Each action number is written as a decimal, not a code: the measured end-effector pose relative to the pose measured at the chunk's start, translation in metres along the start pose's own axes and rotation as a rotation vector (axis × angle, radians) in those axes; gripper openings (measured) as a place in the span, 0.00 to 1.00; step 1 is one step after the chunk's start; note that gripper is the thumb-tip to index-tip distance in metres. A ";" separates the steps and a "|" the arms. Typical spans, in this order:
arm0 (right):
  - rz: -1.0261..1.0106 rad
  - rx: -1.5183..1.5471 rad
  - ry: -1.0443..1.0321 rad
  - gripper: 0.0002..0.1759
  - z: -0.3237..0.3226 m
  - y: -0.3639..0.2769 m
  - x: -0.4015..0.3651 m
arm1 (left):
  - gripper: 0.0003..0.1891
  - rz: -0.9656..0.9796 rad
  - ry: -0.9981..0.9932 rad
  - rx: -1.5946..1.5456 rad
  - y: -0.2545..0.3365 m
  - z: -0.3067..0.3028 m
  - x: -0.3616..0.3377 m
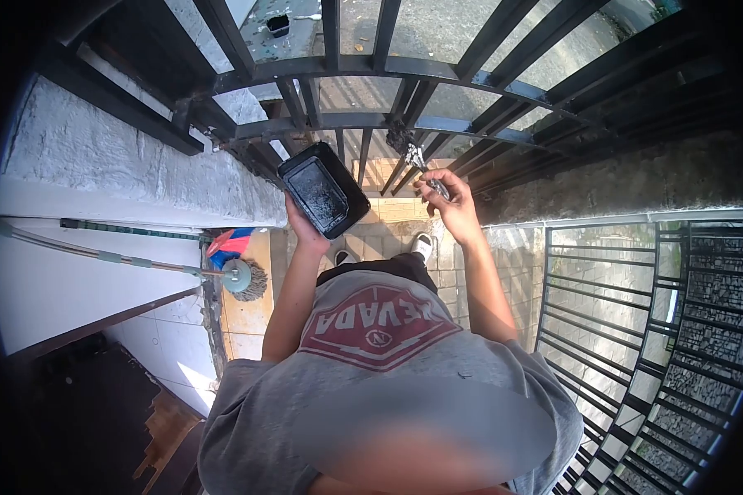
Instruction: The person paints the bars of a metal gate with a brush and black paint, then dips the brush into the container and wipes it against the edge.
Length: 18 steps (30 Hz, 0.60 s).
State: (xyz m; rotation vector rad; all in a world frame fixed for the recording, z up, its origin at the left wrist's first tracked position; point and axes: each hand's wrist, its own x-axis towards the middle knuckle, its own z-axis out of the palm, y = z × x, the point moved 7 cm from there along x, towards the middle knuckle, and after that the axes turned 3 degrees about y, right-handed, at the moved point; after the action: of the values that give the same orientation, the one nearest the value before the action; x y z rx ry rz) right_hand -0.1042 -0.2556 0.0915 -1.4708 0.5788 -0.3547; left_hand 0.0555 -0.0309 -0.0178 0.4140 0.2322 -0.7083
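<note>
My left hand holds a black rectangular tray from below and its left side; the inside of the tray is smeared with dark, wet-looking paint. In my right hand is the handle of a paintbrush, its fingers closed around it. The brush points up and left, and its dark bristles lie at the bars of a black metal fence. Whether the bristles touch a bar is hard to tell. Tray and brush are apart, with fence bars visible between them.
A white, rough-topped wall runs along the left. Below it a mop leans near a blue and red cloth. Beyond the fence sits a small black container. A barred gate stands at the right.
</note>
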 end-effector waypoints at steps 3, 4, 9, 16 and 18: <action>-0.249 0.069 -0.009 0.17 0.018 -0.037 -0.009 | 0.34 -0.004 0.003 0.005 0.001 0.000 0.003; -0.352 0.016 -0.005 0.18 0.023 -0.046 -0.011 | 0.34 -0.005 0.009 0.007 0.001 0.000 0.003; -0.366 -0.472 0.286 0.16 0.008 -0.045 0.014 | 0.35 -0.015 0.024 0.027 0.000 -0.001 0.006; -0.399 -0.465 0.378 0.20 0.014 -0.051 0.022 | 0.34 -0.008 -0.016 0.035 0.006 -0.001 0.005; -0.338 -0.371 0.407 0.18 0.011 -0.040 0.021 | 0.34 -0.023 -0.033 0.020 0.007 0.001 0.003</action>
State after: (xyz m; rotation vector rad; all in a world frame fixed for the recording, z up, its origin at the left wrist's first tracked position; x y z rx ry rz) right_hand -0.0758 -0.2617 0.1281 -1.8753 0.7470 -0.8614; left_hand 0.0630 -0.0281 -0.0162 0.4191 0.1990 -0.7402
